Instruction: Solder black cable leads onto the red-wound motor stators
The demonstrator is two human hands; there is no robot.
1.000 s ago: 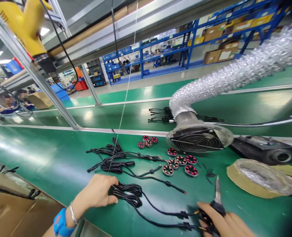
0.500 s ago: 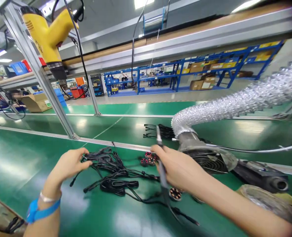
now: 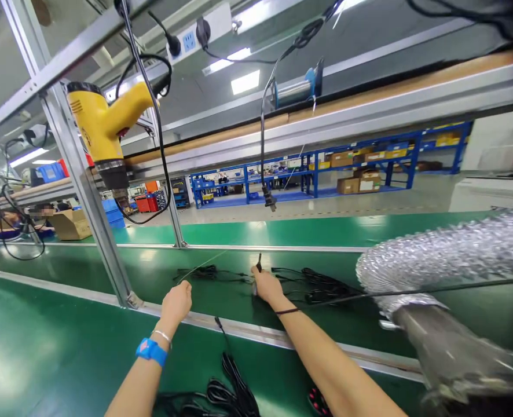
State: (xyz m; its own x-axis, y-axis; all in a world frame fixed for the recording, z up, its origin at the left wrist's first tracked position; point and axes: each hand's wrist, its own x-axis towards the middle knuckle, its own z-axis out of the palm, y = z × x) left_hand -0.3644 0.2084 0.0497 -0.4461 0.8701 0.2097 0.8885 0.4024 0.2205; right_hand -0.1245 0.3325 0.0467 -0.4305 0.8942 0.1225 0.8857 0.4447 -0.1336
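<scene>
My left hand (image 3: 177, 301) is closed above the raised green surface beyond the metal rail; whatever its fingers pinch, if anything, cannot be made out. A thin pale line runs up and right from its fingertips. My right hand (image 3: 267, 285) grips a slim dark tool (image 3: 259, 263), whose end sticks up past the fingers; its kind is unclear. Black cables (image 3: 202, 271) lie beyond and between my hands, and a bundle of black cables (image 3: 328, 285) rests right of my right hand. Nearer me, more black cables (image 3: 233, 385) lie on the green tabletop (image 3: 57, 347).
A metal rail (image 3: 256, 331) crosses the bench. On the right, a silver flexible duct (image 3: 456, 249) ends in a grey hood (image 3: 451, 347). A yellow heat gun (image 3: 95, 130) hangs at upper left near a metal post (image 3: 87, 202). A plug (image 3: 269, 198) dangles from its cord. A wire spool (image 3: 295, 90) sits above.
Both hands have moved forward past the rail. My left hand has left the near cables and closed; my right hand has carried the slim tool away from them. The view has shifted.
</scene>
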